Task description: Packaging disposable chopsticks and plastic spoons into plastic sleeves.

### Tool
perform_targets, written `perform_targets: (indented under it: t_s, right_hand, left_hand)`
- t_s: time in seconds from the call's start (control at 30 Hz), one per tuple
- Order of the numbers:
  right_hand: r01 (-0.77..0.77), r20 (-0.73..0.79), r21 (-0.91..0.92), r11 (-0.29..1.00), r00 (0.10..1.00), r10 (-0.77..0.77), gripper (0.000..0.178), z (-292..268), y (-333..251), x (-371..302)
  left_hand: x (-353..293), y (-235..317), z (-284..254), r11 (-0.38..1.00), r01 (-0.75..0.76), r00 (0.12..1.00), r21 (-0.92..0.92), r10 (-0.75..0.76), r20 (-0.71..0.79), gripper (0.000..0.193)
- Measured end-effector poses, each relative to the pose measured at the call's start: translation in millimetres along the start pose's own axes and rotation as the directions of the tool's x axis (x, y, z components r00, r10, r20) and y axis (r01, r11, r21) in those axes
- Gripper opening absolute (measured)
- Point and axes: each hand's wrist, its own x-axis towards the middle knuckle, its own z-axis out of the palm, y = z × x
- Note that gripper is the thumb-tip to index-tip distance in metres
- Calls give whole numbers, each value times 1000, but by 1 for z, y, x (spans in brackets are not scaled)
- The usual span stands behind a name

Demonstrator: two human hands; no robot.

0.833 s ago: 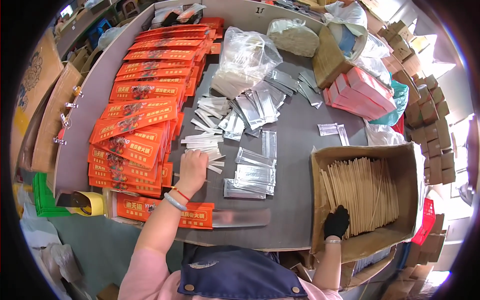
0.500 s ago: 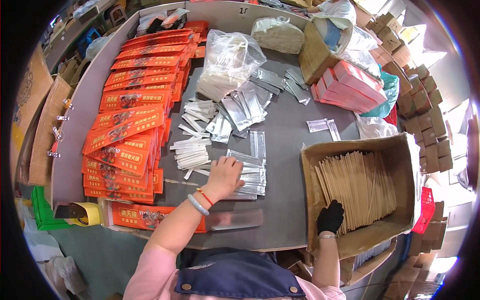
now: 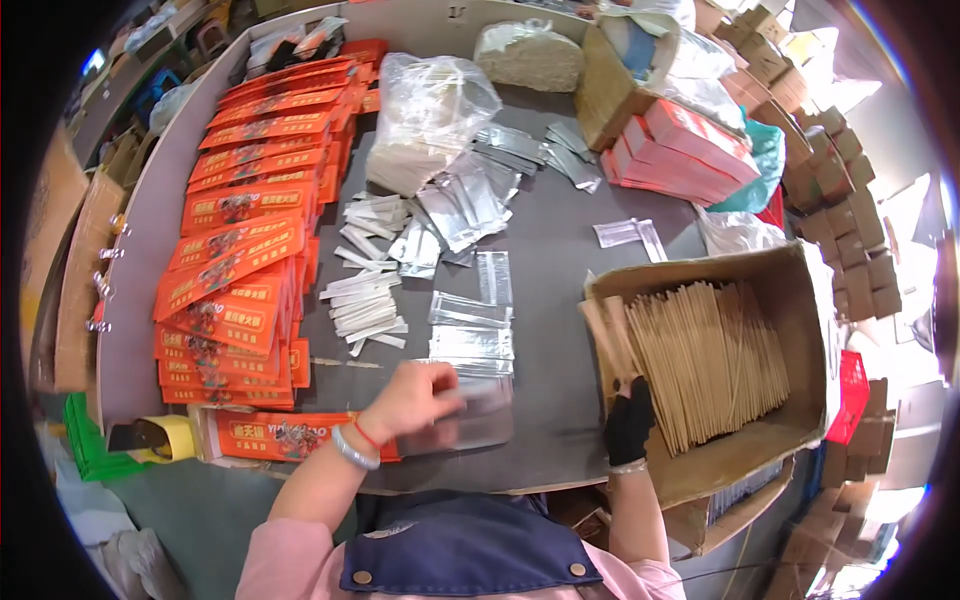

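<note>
Near the table's front edge lies a long orange sleeve with a clear plastic end. My left hand is closed at that clear end, which looks lifted and blurred between thumb and fingers. Just beyond it is a stack of flat silvery sachets. My right hand, in a black glove with bare fingertips, is closed on a few wooden chopsticks, smeared by motion. They stand at the left side of a cardboard box full of loose wooden chopsticks.
A long overlapping pile of orange sleeves fills the table's left side. Small white paper strips lie mid-table beside a clear bag. Pink-red packs are stacked at the back right. A yellow tape roll is at the front left corner.
My left hand has moved from the silvery sachets back to the sleeve's clear end, now raised. My right hand has shifted left, drawing chopsticks up from the box. The view has shifted slightly.
</note>
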Motion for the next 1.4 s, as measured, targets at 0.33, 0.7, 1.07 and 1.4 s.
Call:
perform_targets:
  t_s: [0.33, 0.7, 1.07, 1.4]
  right_hand:
    - [586, 869, 96, 804, 344, -355, 31, 10, -89, -25]
    - [275, 712, 177, 945, 628, -315, 29, 60, -82, -60]
    - [702, 667, 179, 690, 429, -609, 66, 58, -147, -69]
    - [517, 492, 101, 850, 717, -494, 63, 13, -143, -11]
  left_hand:
    - [-105, -60, 10, 830, -48, 920, 556, 254, -300, 62]
    - [-87, -62, 33, 780, -111, 908, 615, 331, -255, 75]
    - [-68, -45, 13, 727, -325, 923, 605, 382, 38, 52]
    - [-74, 7, -142, 329, 14, 715, 944, 657, -239, 23]
